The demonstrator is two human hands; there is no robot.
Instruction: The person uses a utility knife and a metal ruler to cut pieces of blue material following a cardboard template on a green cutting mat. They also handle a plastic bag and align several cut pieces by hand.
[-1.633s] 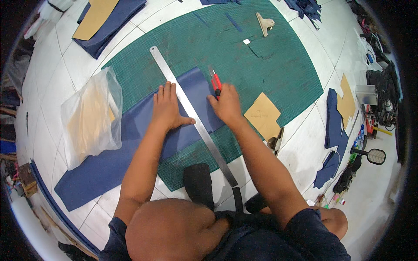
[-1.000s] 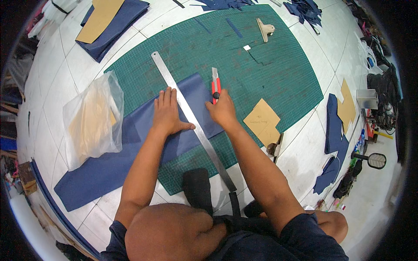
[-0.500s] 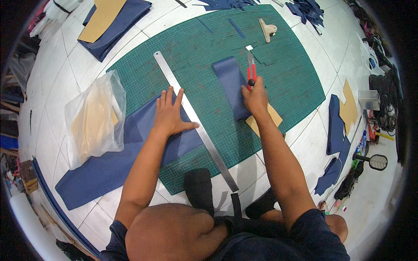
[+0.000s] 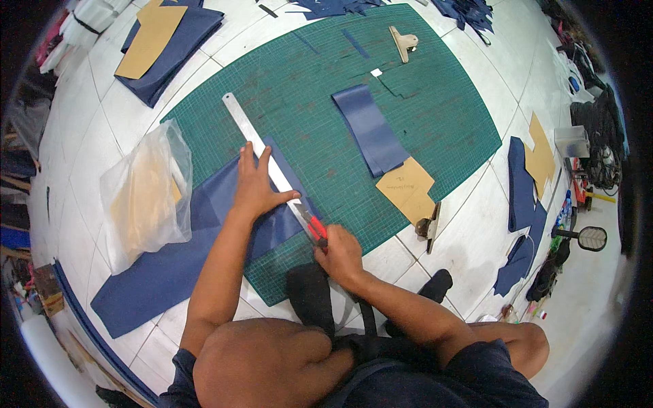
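My left hand (image 4: 257,189), fingers spread, presses a long steel ruler (image 4: 235,112) down over a large navy sheet of material (image 4: 170,272). In my right hand (image 4: 343,255) is a red utility knife (image 4: 316,228), its fingers closed around the handle. The blade lies at the ruler's edge, close to my left thumb; whether the tip touches the material I cannot tell. Beneath them is a green cutting mat (image 4: 299,68). A navy strip (image 4: 371,129) lies on the mat to the right, beside a tan card template (image 4: 408,190).
A metal clip (image 4: 428,226) grips the template's lower corner; another clip (image 4: 404,44) rests at the mat's far side. Left of the mat sits a clear plastic bag (image 4: 146,200) with tan pieces. Folded navy material (image 4: 197,34) lies far left, navy scraps (image 4: 466,13) far right. My feet are near the mat's front edge.
My right hand has brought the knife from the navy strip down and left to the ruler. The ruler has shifted left and toward me, my left hand with it.
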